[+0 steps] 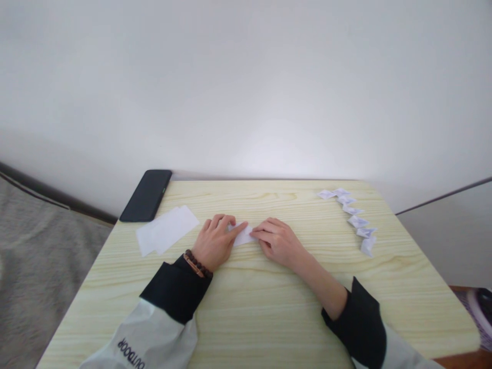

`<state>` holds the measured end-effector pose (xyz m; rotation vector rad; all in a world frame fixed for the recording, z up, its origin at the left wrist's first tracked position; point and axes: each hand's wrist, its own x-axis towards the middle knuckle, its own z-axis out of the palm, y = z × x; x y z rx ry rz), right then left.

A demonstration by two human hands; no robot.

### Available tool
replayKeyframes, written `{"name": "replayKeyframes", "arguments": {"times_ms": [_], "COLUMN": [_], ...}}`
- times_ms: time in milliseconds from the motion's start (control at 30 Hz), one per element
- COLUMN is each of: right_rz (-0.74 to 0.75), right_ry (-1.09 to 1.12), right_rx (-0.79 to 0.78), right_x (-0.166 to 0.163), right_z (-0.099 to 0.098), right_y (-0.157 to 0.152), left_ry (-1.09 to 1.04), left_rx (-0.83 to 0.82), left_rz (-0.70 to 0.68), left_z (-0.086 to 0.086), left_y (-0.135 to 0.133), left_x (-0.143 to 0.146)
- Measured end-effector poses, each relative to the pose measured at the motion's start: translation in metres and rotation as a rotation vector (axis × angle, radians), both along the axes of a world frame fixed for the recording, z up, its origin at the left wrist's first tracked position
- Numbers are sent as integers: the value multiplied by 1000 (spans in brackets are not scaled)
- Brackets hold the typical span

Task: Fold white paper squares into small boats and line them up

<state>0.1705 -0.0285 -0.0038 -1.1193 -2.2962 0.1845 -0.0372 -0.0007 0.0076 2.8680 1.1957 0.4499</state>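
Note:
A small white piece of paper [243, 237], partly folded, lies on the table between my two hands. Over its left end is my left hand [216, 240], fingers curled and thumb pressed on the paper, holding it down. My right hand [277, 241] pinches the right end with thumb and fingertips close together. Both hands cover parts of the paper, so its full shape is hidden. Left of my left hand lie some flat white paper sheets [167, 230], overlapping each other.
Several small folded white paper boats [358, 221] form a curved row at the right of the wood-grain table [265, 318]. A black phone [146, 196] lies at the back left corner. Behind the table's far edge rises a white wall [261, 92].

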Motion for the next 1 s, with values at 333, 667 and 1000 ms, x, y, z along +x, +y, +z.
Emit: {"name": "replayKeyframes", "arguments": {"times_ms": [333, 667, 1000], "right_rz": [-128, -159, -213], "right_ry": [-49, -60, 83], "right_rx": [-31, -17, -90], "right_x": [-7, -4, -7], "right_z": [-2, -1, 2], "right_y": [-3, -9, -5], "left_ry": [-26, -5, -81], "left_rx": [-8, -14, -56], "left_rz": [-30, 7, 4], "left_z": [-1, 3, 0], "left_y": [2, 1, 4], "left_x": [0, 0, 0]}}
